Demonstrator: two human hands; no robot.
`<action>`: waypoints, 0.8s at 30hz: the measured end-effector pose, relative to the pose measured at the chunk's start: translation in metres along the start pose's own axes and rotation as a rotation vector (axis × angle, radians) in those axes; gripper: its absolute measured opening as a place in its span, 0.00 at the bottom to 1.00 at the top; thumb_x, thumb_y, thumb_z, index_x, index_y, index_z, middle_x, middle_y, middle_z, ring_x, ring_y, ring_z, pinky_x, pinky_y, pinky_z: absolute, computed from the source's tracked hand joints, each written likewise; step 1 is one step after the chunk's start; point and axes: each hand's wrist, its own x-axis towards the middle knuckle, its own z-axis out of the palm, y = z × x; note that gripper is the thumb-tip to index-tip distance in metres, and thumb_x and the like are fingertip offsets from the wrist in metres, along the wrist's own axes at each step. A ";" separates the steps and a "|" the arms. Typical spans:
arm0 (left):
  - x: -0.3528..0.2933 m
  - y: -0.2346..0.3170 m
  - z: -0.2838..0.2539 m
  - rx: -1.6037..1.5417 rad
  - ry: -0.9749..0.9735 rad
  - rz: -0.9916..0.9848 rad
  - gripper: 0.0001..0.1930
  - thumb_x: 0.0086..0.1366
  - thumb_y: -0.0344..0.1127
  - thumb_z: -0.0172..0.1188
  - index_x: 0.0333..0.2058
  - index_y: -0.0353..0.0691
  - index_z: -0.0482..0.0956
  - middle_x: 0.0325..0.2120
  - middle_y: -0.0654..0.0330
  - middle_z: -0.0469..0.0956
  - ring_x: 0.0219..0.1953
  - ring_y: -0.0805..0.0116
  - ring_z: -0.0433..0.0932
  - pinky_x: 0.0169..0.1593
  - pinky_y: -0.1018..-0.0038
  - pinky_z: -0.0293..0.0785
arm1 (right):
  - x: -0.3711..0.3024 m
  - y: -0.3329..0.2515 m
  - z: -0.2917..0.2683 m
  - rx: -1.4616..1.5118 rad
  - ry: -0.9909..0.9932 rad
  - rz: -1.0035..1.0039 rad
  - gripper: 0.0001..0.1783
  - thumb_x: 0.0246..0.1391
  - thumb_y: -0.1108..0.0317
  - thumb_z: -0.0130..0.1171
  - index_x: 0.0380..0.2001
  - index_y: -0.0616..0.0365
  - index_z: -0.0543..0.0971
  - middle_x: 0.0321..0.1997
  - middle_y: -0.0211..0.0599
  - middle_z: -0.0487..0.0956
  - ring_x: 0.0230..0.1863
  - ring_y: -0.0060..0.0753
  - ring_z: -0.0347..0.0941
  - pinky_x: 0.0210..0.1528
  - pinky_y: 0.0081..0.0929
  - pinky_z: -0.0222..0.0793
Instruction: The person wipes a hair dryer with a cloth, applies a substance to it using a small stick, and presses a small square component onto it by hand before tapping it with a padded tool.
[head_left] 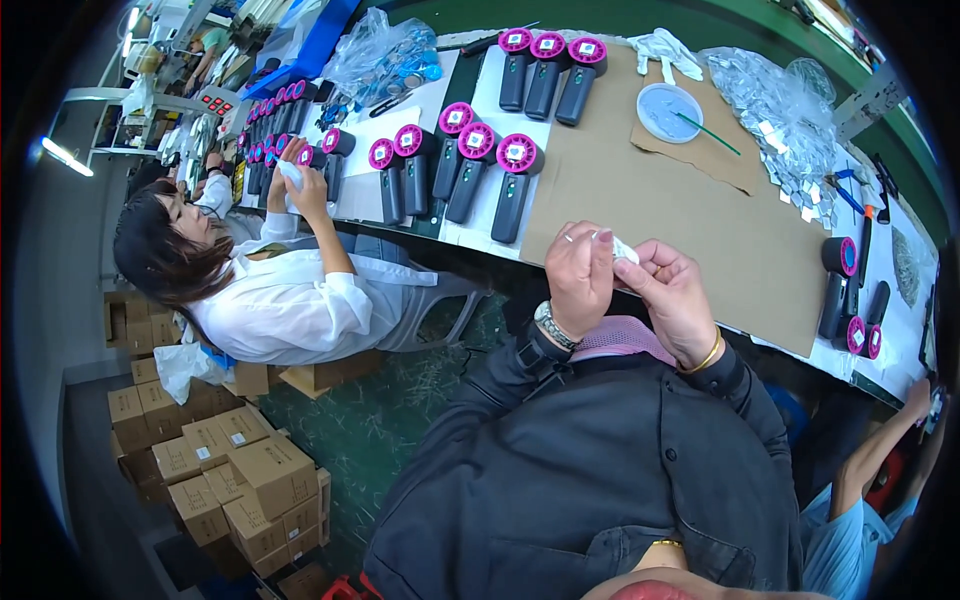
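My left hand [580,280] and my right hand [675,300] meet at the table's near edge, in front of my chest. Both are closed around a small crumpled white piece [622,250] of cloth or tissue, pinched between thumbs and fingers. Most of it is hidden by the fingers. Beyond my hands lies a flat brown cardboard sheet [690,225] on the tabletop. Nearest on the left stands a black hair-dryer-shaped device [512,195] with a round pink head, beside several of the same kind.
At the back, a white tub [641,112] with a green stick [708,133] sits near a white glove [664,50]. Small clear-film squares [795,150] pile up at right. More devices [848,290] stand right. A co-worker [270,290] works at left; cartons [270,475] are stacked behind.
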 end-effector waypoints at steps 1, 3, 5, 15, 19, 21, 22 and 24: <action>0.000 -0.001 -0.006 -0.073 -0.034 -0.062 0.07 0.72 0.29 0.59 0.35 0.31 0.78 0.29 0.48 0.78 0.36 0.47 0.80 0.40 0.59 0.74 | 0.000 0.000 0.000 0.001 0.003 0.007 0.04 0.68 0.73 0.65 0.41 0.60 0.79 0.42 0.32 0.85 0.44 0.20 0.82 0.53 0.23 0.77; 0.001 -0.002 -0.016 -0.221 -0.102 -0.186 0.05 0.69 0.27 0.61 0.33 0.31 0.78 0.28 0.49 0.78 0.35 0.48 0.80 0.39 0.59 0.74 | 0.000 -0.005 0.001 0.036 0.057 -0.043 0.05 0.67 0.74 0.65 0.42 0.60 0.79 0.42 0.33 0.85 0.46 0.21 0.82 0.55 0.23 0.77; 0.003 0.000 -0.019 -0.214 -0.112 -0.146 0.04 0.68 0.26 0.61 0.33 0.31 0.79 0.28 0.50 0.79 0.35 0.48 0.80 0.39 0.59 0.74 | 0.004 -0.005 0.002 0.054 0.089 -0.065 0.05 0.67 0.75 0.65 0.42 0.60 0.79 0.42 0.34 0.85 0.46 0.22 0.82 0.56 0.23 0.77; 0.014 -0.021 -0.041 -0.081 -0.274 0.047 0.03 0.65 0.23 0.65 0.36 0.30 0.83 0.38 0.51 0.82 0.42 0.51 0.81 0.47 0.64 0.75 | 0.020 0.004 0.004 -0.032 0.310 -0.352 0.09 0.64 0.79 0.66 0.46 0.64 0.79 0.45 0.39 0.85 0.48 0.27 0.82 0.56 0.25 0.76; 0.023 -0.021 -0.048 0.048 -0.223 0.036 0.03 0.64 0.25 0.65 0.35 0.31 0.83 0.45 0.49 0.80 0.48 0.49 0.78 0.54 0.59 0.74 | 0.029 -0.019 0.019 -0.628 0.171 -0.664 0.12 0.61 0.81 0.66 0.48 0.64 0.82 0.45 0.42 0.85 0.47 0.31 0.82 0.53 0.26 0.76; 0.023 -0.023 -0.048 -0.062 -0.234 -0.039 0.04 0.65 0.26 0.65 0.36 0.31 0.83 0.46 0.49 0.80 0.50 0.50 0.77 0.55 0.59 0.73 | 0.033 -0.018 0.021 -0.920 0.083 -0.785 0.14 0.60 0.82 0.66 0.50 0.64 0.83 0.45 0.42 0.85 0.46 0.33 0.82 0.52 0.26 0.76; 0.023 -0.023 -0.048 -0.168 -0.235 -0.110 0.04 0.67 0.27 0.65 0.36 0.30 0.84 0.47 0.49 0.79 0.51 0.50 0.77 0.56 0.59 0.72 | 0.035 -0.008 0.018 -0.902 0.053 -0.757 0.15 0.60 0.83 0.66 0.50 0.64 0.84 0.47 0.44 0.85 0.46 0.35 0.83 0.51 0.27 0.76; 0.022 -0.023 -0.050 -0.273 -0.251 -0.191 0.05 0.68 0.27 0.64 0.36 0.30 0.84 0.48 0.50 0.79 0.52 0.51 0.76 0.57 0.59 0.71 | 0.038 0.005 0.012 -0.857 -0.012 -0.703 0.18 0.58 0.84 0.66 0.52 0.63 0.85 0.50 0.47 0.84 0.45 0.38 0.83 0.48 0.27 0.77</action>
